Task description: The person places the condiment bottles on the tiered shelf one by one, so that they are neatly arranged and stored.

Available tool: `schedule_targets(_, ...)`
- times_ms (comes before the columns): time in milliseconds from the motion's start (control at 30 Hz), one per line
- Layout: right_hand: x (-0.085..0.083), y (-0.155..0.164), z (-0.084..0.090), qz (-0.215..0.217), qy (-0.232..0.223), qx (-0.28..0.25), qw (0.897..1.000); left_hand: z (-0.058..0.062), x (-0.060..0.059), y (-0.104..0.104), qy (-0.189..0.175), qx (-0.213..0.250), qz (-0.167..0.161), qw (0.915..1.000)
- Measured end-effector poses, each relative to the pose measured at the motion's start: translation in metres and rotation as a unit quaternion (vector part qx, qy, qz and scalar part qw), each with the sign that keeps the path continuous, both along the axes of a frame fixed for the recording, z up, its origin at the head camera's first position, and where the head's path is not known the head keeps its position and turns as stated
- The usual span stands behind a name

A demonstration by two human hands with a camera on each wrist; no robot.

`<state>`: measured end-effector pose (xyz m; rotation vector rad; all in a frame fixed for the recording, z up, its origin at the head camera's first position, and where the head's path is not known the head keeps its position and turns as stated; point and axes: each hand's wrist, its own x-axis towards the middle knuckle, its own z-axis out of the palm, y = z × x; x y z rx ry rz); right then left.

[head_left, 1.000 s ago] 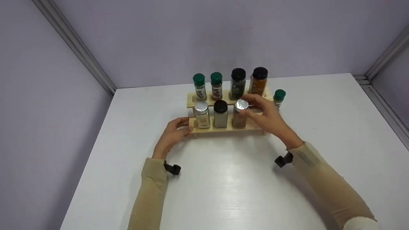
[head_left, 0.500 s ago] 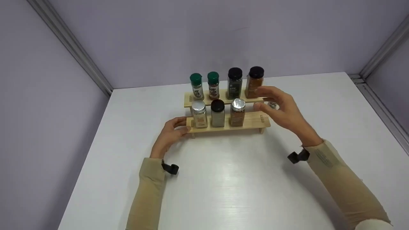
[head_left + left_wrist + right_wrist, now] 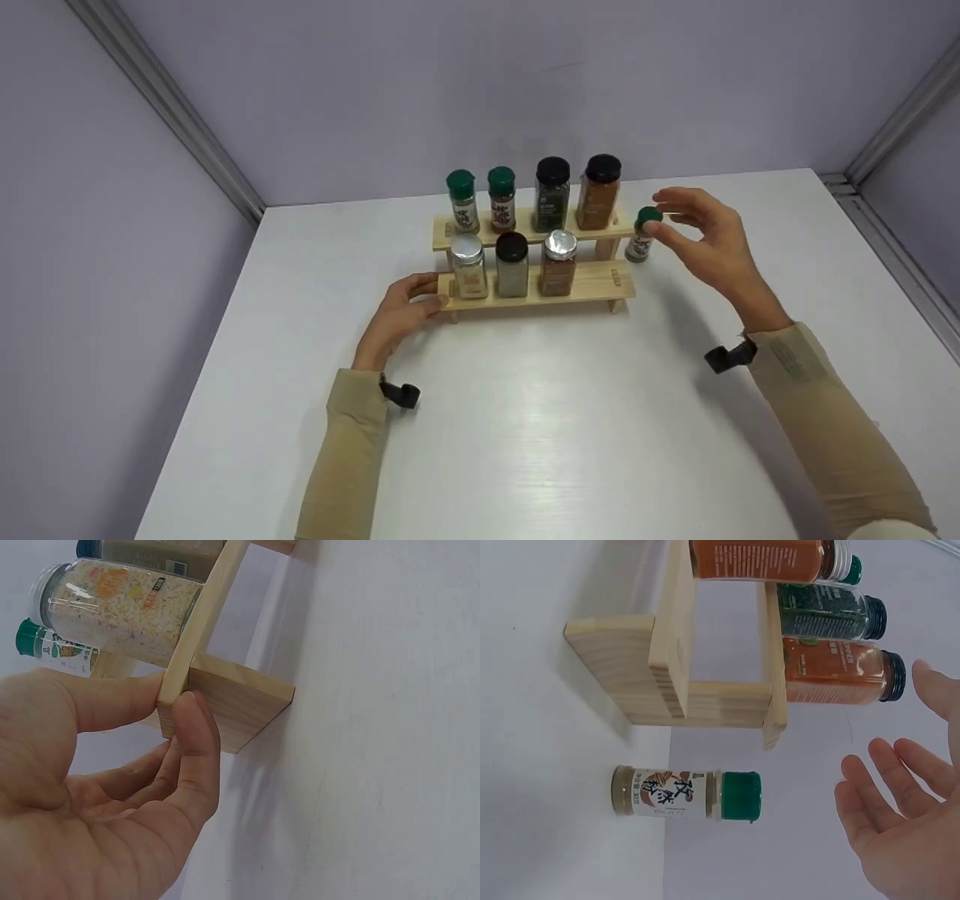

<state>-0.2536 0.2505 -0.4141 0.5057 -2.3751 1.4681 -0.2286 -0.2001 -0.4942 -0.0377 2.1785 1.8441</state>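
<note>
A two-tier wooden spice rack [image 3: 592,283] stands on the table. My left hand [image 3: 401,316] pinches the left end of its lower shelf between thumb and fingers, beside a silver-capped jar of pale flakes [image 3: 124,611]. To the right of the rack, a small green-capped spice bottle [image 3: 682,793] stands upright on the table. My right hand [image 3: 712,240] is just beyond its cap, fingers spread and holding nothing; the right wrist view shows a gap between fingertips and cap. On the lower shelf are also a black-capped jar [image 3: 513,266] and a silver-capped reddish jar [image 3: 559,266].
The upper shelf bears two green-capped bottles [image 3: 502,202], a black-capped jar of dark green flakes [image 3: 552,196] and a black-capped orange jar [image 3: 600,195]. Behind the white table [image 3: 510,435] rises a pale wall [image 3: 375,97].
My right hand has left the silver-capped reddish jar on the lower shelf and moved right to the small green-capped bottle. My left hand has stayed at the rack's left end.
</note>
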Motion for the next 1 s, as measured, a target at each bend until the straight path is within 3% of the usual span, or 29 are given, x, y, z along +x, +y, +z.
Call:
schedule_targets(333,-0.032,0.019,-0.024,-0.058,-0.059,0.044,0.996,0.002,-0.002,0.001,-0.004,-0.007,0.009,0.9999)
schedule_targets(600,-0.054,0.025,-0.053,-0.059,-0.134,0.042,0.988,-0.001,-0.001,0.002,0.000,-0.027,0.009,0.9996)
schedule_targets(833,-0.061,0.020,-0.063,-0.042,-0.155,0.047,0.986,-0.001,-0.001,0.002,0.000,-0.026,0.017,0.9995)
schedule_targets(1000,-0.061,0.015,-0.065,-0.054,-0.173,0.040,0.983,0.000,-0.001,0.002,-0.002,-0.029,0.017,0.9994)
